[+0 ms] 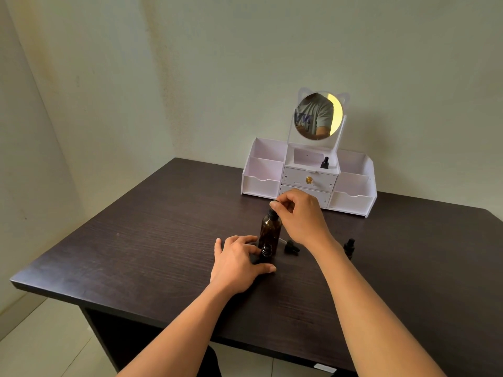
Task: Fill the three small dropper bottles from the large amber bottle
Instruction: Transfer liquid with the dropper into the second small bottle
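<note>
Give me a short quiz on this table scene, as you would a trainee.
1. True or false: the left hand grips a small bottle standing on the table, just in front of the large amber bottle.
2. Where in the white organizer is the farthest dropper bottle? A) left bin B) middle compartment, under the mirror C) bottom drawer
3. Fill in: the right hand pinches at the ___ of the large amber bottle.
Key: 1 true; 2 B; 3 top.
</note>
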`<state>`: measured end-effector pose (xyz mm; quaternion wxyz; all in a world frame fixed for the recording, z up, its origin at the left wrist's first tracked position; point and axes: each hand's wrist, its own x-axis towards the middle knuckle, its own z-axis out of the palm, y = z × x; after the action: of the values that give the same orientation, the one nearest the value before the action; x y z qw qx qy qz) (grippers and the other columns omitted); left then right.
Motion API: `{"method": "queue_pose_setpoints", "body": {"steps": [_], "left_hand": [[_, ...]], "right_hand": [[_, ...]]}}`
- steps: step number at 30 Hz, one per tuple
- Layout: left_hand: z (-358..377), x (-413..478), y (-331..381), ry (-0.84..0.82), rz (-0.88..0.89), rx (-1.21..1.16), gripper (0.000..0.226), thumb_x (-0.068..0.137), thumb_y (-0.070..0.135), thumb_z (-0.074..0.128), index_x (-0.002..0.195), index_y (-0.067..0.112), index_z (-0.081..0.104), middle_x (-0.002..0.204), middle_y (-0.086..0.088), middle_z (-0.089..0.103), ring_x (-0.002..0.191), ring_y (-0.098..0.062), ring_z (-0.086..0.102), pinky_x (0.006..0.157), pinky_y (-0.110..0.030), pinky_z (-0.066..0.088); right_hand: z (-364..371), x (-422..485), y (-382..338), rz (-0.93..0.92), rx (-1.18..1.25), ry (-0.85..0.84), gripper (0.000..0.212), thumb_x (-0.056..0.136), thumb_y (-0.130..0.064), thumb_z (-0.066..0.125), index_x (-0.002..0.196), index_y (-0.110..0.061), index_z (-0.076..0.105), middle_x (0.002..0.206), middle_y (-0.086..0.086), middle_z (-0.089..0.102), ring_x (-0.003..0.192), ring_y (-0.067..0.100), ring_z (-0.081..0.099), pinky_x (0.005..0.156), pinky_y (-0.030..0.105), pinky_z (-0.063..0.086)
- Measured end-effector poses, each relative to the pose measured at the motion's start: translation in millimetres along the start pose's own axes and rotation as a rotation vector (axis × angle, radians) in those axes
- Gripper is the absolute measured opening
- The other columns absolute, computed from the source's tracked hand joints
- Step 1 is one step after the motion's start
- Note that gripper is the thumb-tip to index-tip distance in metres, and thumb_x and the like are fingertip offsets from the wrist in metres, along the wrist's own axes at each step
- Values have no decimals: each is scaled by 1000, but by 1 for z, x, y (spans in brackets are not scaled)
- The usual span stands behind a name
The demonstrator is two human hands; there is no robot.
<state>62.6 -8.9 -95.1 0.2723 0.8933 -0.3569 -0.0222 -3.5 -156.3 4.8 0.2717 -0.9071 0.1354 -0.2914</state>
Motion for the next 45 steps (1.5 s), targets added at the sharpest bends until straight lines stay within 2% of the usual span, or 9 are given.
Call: {"method": "queue_pose_setpoints", "body": {"steps": [7, 12, 15, 18, 23, 26, 32, 45], "left_hand": [[0, -1, 0, 2, -4, 0, 57, 79, 71, 65, 122, 34, 69, 153, 18, 40, 145, -12, 23, 122, -54, 0], [-1, 0, 0, 8, -2, -12, 57, 78, 71, 67, 121, 33, 70, 152, 18, 41, 145, -11, 24, 123, -54, 0], [0, -1, 0, 16, 3, -22, 57, 77, 71, 67, 118, 33, 71, 151, 19, 42, 144, -11, 24, 122, -53, 1], [0, 0, -2, 22, 4, -23, 56, 76, 72, 67, 117, 34, 72, 151, 20, 42, 144, -10, 25, 122, -53, 1], [1, 1, -2, 26, 11, -26, 56, 76, 73, 67, 117, 36, 72, 150, 20, 43, 143, -10, 25, 122, -54, 2], [2, 0, -2, 20, 7, -15, 56, 76, 73, 67, 117, 36, 72, 150, 19, 43, 143, -11, 26, 122, -54, 2], [1, 0, -1, 12, 5, -16, 54, 77, 72, 67, 117, 36, 72, 150, 20, 43, 144, -11, 25, 122, -55, 2], [0, -1, 0, 8, 5, -15, 52, 78, 69, 68, 119, 36, 72, 151, 18, 43, 144, -12, 25, 122, -55, 2]], "right_hand": [[-1, -1, 1, 3, 31, -11, 12, 93, -28, 66, 99, -18, 69, 92, -8, 61, 76, -1, 54, 68, 10, 38], [-14, 1, -9, 5, 233, 176, 5, 94, -27, 65, 97, -23, 65, 93, -11, 65, 82, 1, 60, 67, 8, 43], [-30, 4, -14, 0, 356, 292, 3, 96, -26, 63, 95, -29, 61, 90, -13, 67, 82, 8, 67, 70, 22, 53], [-44, 3, -14, 24, 478, 375, 5, 97, -25, 61, 99, -20, 62, 89, 2, 70, 74, 16, 70, 64, 37, 60], [-51, -7, -7, 175, 768, 430, 10, 97, -17, 62, 103, -9, 64, 91, 16, 71, 69, 24, 70, 65, 40, 61], [-45, -19, 1, 284, 923, 447, 7, 97, -15, 63, 100, -8, 64, 87, 10, 70, 68, 22, 67, 62, 35, 58], [-21, -38, 15, 394, 940, 409, 12, 97, -15, 62, 97, -3, 64, 79, 10, 68, 64, 17, 65, 58, 31, 54], [-6, -41, 18, 401, 826, 365, 11, 96, -16, 63, 99, -6, 65, 84, 12, 71, 64, 18, 67, 61, 33, 58]]}}
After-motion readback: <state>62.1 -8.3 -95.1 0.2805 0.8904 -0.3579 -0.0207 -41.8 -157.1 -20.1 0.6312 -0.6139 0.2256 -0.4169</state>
